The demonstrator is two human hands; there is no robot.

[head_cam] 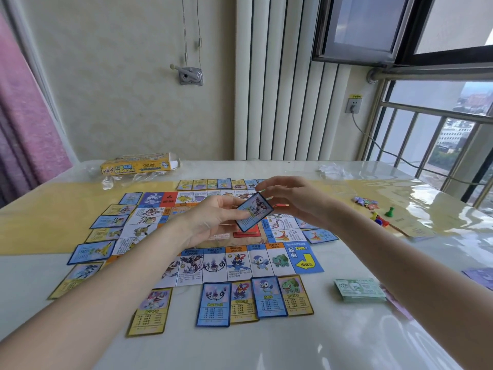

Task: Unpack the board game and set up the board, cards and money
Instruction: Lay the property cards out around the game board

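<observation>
Left hand (213,217) pinches a blue card (254,215) mid-frame, right hand (290,198) pinches a thin stack; cards look light, slick, bendable: grip by edges.

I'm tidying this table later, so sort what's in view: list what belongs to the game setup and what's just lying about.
Belongs to the setup:
board
held card, in left hand
right hand
card row
money stack
pawns
game box

Just lying about:
plastic wrap
wall socket
cable
</observation>
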